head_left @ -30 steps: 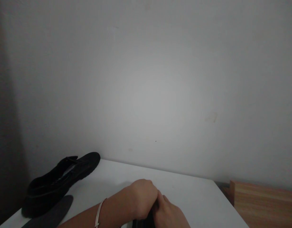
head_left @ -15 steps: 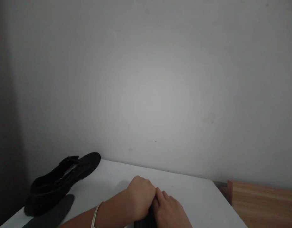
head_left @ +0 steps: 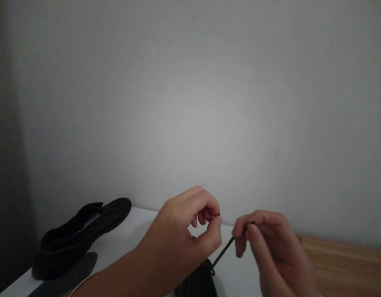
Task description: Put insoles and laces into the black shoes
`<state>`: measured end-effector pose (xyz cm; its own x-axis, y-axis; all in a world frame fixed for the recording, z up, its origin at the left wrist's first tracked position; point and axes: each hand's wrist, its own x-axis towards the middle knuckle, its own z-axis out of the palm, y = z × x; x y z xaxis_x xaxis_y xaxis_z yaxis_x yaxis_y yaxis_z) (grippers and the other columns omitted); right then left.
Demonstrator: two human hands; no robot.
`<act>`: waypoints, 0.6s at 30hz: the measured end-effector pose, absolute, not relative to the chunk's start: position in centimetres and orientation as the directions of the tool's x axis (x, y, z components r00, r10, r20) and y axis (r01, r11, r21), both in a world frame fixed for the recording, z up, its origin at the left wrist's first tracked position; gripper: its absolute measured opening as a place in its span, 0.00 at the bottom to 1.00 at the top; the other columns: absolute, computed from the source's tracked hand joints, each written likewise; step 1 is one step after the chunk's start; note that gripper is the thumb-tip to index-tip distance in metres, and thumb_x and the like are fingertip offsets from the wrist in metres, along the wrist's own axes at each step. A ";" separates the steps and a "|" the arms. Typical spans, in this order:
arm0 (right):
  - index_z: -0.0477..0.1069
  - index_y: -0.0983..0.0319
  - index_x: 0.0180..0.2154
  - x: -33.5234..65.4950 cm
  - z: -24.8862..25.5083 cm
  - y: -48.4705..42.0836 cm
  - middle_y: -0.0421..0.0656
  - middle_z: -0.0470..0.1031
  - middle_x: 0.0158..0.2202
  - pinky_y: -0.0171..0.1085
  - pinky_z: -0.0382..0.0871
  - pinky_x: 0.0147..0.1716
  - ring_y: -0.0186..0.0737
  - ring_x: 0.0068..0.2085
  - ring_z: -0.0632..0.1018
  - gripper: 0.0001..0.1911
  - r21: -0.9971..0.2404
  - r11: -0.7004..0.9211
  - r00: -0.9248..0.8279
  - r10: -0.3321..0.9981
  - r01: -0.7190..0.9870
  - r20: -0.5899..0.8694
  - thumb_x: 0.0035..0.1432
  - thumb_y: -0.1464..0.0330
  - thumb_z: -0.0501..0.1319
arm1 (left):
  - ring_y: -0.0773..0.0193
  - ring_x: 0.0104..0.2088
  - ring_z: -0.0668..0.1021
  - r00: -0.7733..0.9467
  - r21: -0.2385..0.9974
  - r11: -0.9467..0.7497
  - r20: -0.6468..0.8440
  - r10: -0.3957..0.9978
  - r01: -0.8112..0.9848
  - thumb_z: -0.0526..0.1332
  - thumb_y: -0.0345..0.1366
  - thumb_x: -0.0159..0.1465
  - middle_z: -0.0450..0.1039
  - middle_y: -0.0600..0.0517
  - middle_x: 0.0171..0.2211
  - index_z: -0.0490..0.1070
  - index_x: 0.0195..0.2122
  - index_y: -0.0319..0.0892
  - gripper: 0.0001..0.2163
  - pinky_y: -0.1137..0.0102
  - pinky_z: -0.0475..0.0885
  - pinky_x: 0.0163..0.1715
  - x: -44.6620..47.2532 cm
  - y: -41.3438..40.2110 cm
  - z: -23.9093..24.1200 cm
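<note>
A black shoe [head_left: 200, 284] is at the bottom middle, partly hidden behind my left hand and cut off by the lower edge. From it a taut dark shoelace [head_left: 223, 252] rises to the right. My right hand [head_left: 275, 251] pinches this lace between thumb and forefinger. Left of it and slightly higher, my left hand [head_left: 187, 231] is closed in a pinch, with a small dark bit of lace showing at the fingertips. The fingertips of both hands are apart, and both are raised above the shoe.
Another black shoe [head_left: 69, 235] lies at the left of the white table [head_left: 119, 243], toe toward the wall. A dark flat patch, perhaps its shadow, shows beside it. A wood-grain board [head_left: 348, 264] stands at the right. Behind everything rises a grey wall [head_left: 190, 103].
Both hands were low and together over the shoe. They have risen and drawn apart, the right hand to the right with the shoelace now stretched from the shoe.
</note>
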<state>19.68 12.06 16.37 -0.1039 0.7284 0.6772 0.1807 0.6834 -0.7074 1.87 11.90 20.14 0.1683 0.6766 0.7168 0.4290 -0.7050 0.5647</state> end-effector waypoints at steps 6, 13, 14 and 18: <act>0.67 0.56 0.40 19.2 18.1 10.7 0.39 0.74 0.30 0.30 0.69 0.26 0.33 0.27 0.73 0.03 -0.645 0.759 0.199 0.621 0.089 0.758 0.65 0.66 0.61 | 0.68 0.31 0.73 0.066 0.586 -0.706 0.750 0.659 0.397 0.56 0.27 0.62 0.69 0.57 0.28 0.66 0.28 0.44 0.07 0.74 0.66 0.32 1.7 10.9 21.1; 0.65 0.55 0.38 22.0 16.1 11.8 0.34 0.62 0.24 0.29 0.63 0.24 0.31 0.25 0.66 0.09 -0.881 0.472 0.032 0.881 0.006 0.472 0.66 0.57 0.57 | 0.69 0.19 0.59 0.130 0.873 -0.427 0.407 0.904 0.235 0.47 0.38 0.70 0.51 0.63 0.19 0.58 0.32 0.46 0.09 0.73 0.55 0.21 0.1 12.0 17.5; 0.65 0.55 0.39 22.6 15.5 12.2 0.33 0.60 0.24 0.28 0.60 0.22 0.30 0.24 0.64 0.10 -0.918 0.395 -0.027 0.919 0.039 0.394 0.66 0.56 0.57 | 0.69 0.19 0.58 0.157 0.863 -0.395 0.363 0.919 0.316 0.49 0.38 0.69 0.49 0.63 0.19 0.59 0.31 0.46 0.09 0.73 0.53 0.20 -0.3 12.2 16.7; 0.66 0.59 0.38 23.7 12.3 13.4 0.37 0.64 0.30 0.31 0.61 0.27 0.32 0.28 0.67 0.17 -0.878 0.252 -0.293 0.946 0.408 0.136 0.64 0.51 0.57 | 0.66 0.26 0.67 0.317 0.720 -0.291 0.104 0.943 0.630 0.58 0.40 0.63 0.64 0.59 0.23 0.69 0.34 0.43 0.06 0.72 0.58 0.26 -1.3 12.7 13.0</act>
<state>23.68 13.41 12.30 -0.2930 0.9464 0.1362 0.4077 0.2525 -0.8775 -1.28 12.67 12.95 0.3172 0.9427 0.1036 0.6304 -0.2912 0.7196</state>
